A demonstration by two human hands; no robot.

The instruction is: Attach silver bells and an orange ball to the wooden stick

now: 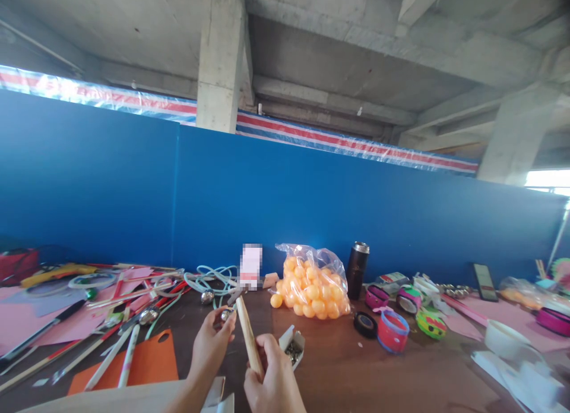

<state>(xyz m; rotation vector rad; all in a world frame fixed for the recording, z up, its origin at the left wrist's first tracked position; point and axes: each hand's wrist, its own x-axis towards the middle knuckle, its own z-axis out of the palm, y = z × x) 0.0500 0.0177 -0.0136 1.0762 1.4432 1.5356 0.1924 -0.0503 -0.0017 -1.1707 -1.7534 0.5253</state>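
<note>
My left hand (210, 340) is closed, its fingertips pinching a shiny silver bell-like ball (226, 314). Just to the right, my right hand (272, 374) wraps round the lower part of a flat wooden stick (248, 336), which stands nearly upright and leans a little left. The ball is close to the stick's upper part; I cannot tell whether they touch. Beside my right hand lies a small open box (299, 341) with tiny metal pieces inside. Behind my hands sits a clear bag of orange balls (314, 285), one ball (276, 300) loose at its left.
A black flask (357, 270), a roll of black tape (365, 324) and a red-and-blue roll (392, 330) stand to the right. Leftward are an orange sheet (151, 359), sticks, pink paper and pale blue tubing (209, 277). A blue partition (285, 205) runs along the back.
</note>
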